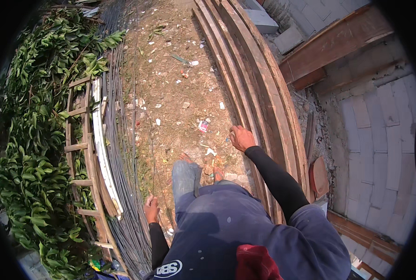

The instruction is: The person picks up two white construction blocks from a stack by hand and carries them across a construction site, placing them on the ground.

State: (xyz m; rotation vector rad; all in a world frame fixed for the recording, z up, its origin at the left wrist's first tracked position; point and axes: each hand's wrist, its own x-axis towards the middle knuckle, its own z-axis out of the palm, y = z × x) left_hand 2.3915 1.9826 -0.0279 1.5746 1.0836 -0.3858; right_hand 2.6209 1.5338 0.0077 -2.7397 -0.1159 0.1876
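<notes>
My right hand (242, 138), in a black sleeve, hangs over the ground beside the inner edge of a row of long wooden beams (271, 88). Its fingers are loosely bent and slightly apart, with nothing visible in them. On the other side, my left hand (151, 208) hangs low, with fingers half bent and nothing seen in it. Nearest to that hand lies a bundle of long grey metal rods (124, 205). Both my feet stand on a dirt path (170, 93) between the rods and the beams.
A wooden ladder (82, 183) and a white strip (106, 158) lie left of the rods, against leafy green branches (26, 186). Litter and stones dot the path, including a pink-and-white wrapper (203, 126). A grey block wall (380, 135) and a rusty brown beam (334, 46) stand right.
</notes>
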